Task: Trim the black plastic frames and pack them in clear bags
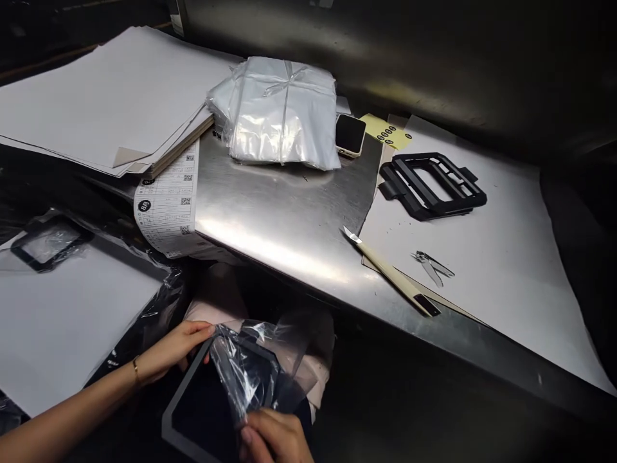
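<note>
Over my lap lies a black plastic frame (180, 399), partly inside a clear plastic bag (250, 366). My left hand (193, 341) pinches the bag's edge at the frame's upper left corner. Lower down, my right hand (274, 437) grips the near edge of the same bag, its fingertips pressed together on the film. The frame's lower left part sticks out uncovered, while the film covers its upper right. The frame's bottom edge is cut off by the picture.
On the metal table (270, 218) stand a tied stack of clear bags (289, 116), a phone (350, 135), a knife (390, 270), nippers (432, 265) and black plastic frames (434, 186) on white sheet. Paper stack (120, 90) lies left; a bagged frame (48, 241) rests lower left.
</note>
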{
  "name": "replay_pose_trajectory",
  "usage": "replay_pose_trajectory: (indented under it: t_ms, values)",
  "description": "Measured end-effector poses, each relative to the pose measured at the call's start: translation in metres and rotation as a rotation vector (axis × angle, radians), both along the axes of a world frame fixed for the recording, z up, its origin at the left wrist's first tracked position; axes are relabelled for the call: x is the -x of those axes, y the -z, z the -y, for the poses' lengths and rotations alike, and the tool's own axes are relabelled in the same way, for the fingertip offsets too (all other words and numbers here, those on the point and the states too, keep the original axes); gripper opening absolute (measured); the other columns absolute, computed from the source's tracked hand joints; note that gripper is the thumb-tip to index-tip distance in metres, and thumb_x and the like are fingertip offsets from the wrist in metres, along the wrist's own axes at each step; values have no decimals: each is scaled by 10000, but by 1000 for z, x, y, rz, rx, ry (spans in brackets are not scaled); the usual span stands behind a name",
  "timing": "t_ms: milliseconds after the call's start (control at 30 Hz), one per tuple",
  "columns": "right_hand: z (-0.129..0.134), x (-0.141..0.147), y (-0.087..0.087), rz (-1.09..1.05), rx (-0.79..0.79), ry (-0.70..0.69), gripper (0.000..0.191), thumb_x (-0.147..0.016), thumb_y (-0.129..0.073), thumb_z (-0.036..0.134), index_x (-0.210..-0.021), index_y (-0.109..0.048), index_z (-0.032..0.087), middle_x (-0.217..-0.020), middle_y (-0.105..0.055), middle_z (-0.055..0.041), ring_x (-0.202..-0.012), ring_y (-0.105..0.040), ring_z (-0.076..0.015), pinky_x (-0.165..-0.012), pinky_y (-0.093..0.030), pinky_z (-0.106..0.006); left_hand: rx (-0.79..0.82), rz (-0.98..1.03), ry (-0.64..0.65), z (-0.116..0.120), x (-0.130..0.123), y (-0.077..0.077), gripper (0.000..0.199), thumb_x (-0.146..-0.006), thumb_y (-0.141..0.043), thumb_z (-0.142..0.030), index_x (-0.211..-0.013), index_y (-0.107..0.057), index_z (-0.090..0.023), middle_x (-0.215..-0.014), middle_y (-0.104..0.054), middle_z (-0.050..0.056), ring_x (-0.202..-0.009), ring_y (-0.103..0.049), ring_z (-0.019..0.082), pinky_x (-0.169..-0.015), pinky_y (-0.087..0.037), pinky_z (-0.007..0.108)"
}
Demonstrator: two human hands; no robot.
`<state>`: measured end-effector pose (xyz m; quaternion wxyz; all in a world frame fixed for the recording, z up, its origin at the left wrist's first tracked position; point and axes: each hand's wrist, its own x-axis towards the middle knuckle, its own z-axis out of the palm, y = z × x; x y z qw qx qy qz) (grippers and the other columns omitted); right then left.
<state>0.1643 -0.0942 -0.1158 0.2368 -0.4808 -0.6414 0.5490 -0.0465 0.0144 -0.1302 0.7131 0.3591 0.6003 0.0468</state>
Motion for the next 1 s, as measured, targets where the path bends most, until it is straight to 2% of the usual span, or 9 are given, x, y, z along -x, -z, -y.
replay_pose_trajectory:
  t_ms: [100, 167, 267, 400, 533, 667, 833, 933, 1000]
  values:
    - [-35, 2, -12, -16, 103, 140, 281, -904, -383, 315, -782, -563, 137, -671, -568, 28, -545, -534, -61, -527, -466, -220, -12, -76, 42, -10, 9, 5, 361, -856, -414, -418, -690, -534, -121, -540, -511, -57, -370, -404, 30, -345, -325, 164]
    - [-58, -2, -15, 0, 142, 214, 297, -903, -380, 341, -788, -556, 130, -653, -552, 33, -528, -527, -60, -500, -455, -212, 1, -87, 56, -13, 8, 4, 375, -856, -405, -428, -682, -534, -122, -541, -525, -53, -372, -415, 34, -354, -332, 170]
    - [-80, -13, -18, 62, 127, 224, 295, -888, -408, 356, -755, -555, 137, -645, -543, 36, -561, -527, -73, -545, -456, -237, 41, -54, 61, -9, 0, -2, 400, -842, -408, -465, -668, -535, -127, -518, -532, -51, -378, -439, 43, -355, -306, 174]
    - [-82, -26, -27, 145, 49, 162, 240, -877, -435, 329, -789, -572, 152, -734, -570, 12, -694, -550, -106, -668, -458, -298, 99, 4, 54, 5, -10, -18, 430, -799, -433, -507, -587, -508, -139, -460, -605, 2, -331, -463, 72, -352, -191, 187]
    - [-80, -38, -35, 180, -3, 156, 244, -885, -417, 312, -779, -571, 154, -695, -529, 22, -629, -509, -90, -588, -433, -258, 105, 71, 38, 10, -12, -36, 499, -794, -431, -508, -530, -580, -112, -517, -677, 97, -344, -463, 73, -398, -220, 205]
    - [-90, -48, -39, 188, -91, 217, 230, -892, -395, 275, -839, -592, 168, -712, -495, 7, -643, -490, -98, -572, -407, -252, 110, 91, -4, -2, -12, -48, 441, -808, -442, -468, -645, -646, -113, -519, -682, 75, -343, -455, 72, -402, -208, 204]
    - [-100, -51, -54, 178, -272, 297, 183, -861, -424, 201, -922, -596, 192, -822, -480, -49, -709, -502, -135, -607, -411, -273, 93, 137, -30, -10, -8, -67, 391, -797, -487, -445, -643, -658, -129, -508, -671, 26, -374, -462, 63, -453, -271, 203]
    - [-98, -43, -67, 133, -311, 261, 184, -853, -421, 170, -902, -593, 212, -775, -489, -39, -660, -506, -130, -577, -418, -258, 191, 255, -14, -3, 3, -67, 295, -723, -609, -412, -733, -671, -124, -625, -704, 52, -481, -537, 92, -531, -339, 211]
    - [-94, -31, -71, 85, -306, 195, 179, -849, -431, 173, -868, -602, 221, -755, -512, -36, -652, -524, -128, -571, -426, -241, 347, 355, -32, 2, 9, -53, 475, -632, -642, -524, -889, -643, -125, -777, -714, 113, -612, -614, 178, -553, -381, 249]
